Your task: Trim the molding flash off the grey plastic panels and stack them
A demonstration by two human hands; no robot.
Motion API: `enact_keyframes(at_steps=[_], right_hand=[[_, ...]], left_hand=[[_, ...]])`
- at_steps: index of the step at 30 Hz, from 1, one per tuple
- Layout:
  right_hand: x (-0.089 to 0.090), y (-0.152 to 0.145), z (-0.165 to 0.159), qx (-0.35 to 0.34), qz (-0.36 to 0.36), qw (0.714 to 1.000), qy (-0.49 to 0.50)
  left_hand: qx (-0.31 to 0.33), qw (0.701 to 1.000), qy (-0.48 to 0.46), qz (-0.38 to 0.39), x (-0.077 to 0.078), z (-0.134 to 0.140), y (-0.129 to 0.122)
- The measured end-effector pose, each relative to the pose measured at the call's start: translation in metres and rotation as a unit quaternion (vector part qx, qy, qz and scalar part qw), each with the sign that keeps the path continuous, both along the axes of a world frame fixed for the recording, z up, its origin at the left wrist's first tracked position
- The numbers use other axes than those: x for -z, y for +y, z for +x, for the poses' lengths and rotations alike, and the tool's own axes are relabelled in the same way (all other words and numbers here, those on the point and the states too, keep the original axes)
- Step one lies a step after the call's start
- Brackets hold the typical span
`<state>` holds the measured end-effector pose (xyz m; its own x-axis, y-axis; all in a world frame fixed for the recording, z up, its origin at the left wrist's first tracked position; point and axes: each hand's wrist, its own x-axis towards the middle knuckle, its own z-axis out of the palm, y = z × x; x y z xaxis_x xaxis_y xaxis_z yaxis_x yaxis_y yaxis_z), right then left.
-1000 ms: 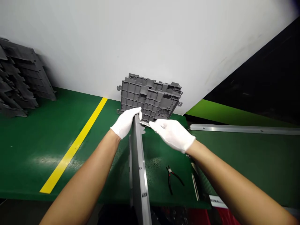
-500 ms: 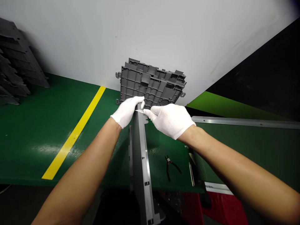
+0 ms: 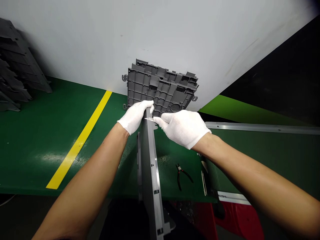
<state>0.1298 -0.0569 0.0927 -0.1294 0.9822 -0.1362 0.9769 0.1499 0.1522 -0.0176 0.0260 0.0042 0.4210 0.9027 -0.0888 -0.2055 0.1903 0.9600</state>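
A long grey plastic panel (image 3: 153,156) stands on its edge, running from the middle of the view down toward my body. My left hand (image 3: 135,116), in a white glove, is closed around its far end, thumb over the top edge. Gloved in white too, my right hand (image 3: 183,128) is closed around a knife (image 3: 149,119). Only its thin pointed blade shows; the handle is hidden in my fingers. The blade lies across the panel's narrow edge near the far end, just below my left thumb.
Grey ribbed panels (image 3: 160,86) lean against the white wall (image 3: 160,30) behind my hands. More grey panels (image 3: 22,63) are stacked at far left. Cutting pliers (image 3: 183,176) lie on the green table (image 3: 100,166), which bears a yellow stripe (image 3: 82,136). A metal-edged conveyor (image 3: 262,146) is at right.
Both hands and the blade keep almost the same place on the panel. The whole view has shifted very slightly, with the wall panels and pliers a little higher.
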Motion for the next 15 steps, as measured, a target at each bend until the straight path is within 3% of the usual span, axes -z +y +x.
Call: enact_keyframes(at_steps=[6,11,13,15], right_hand=[[0.000,-0.001,0.007,-0.001,-0.008,0.999,0.036],[0.000,-0.010,0.017,-0.011,-0.038,0.990,0.135],[0.002,-0.018,0.027,0.003,-0.018,0.968,0.252],[0.005,-0.030,0.041,0.041,0.020,0.915,0.400]], left_hand=[[0.022,1.000,0.008,-0.013,-0.004,0.002,-0.001],[0.015,0.999,0.028,0.018,0.007,0.004,0.007],[0.022,0.998,0.044,0.045,0.007,0.000,0.012],[0.016,0.986,0.110,0.122,-0.005,-0.007,0.008]])
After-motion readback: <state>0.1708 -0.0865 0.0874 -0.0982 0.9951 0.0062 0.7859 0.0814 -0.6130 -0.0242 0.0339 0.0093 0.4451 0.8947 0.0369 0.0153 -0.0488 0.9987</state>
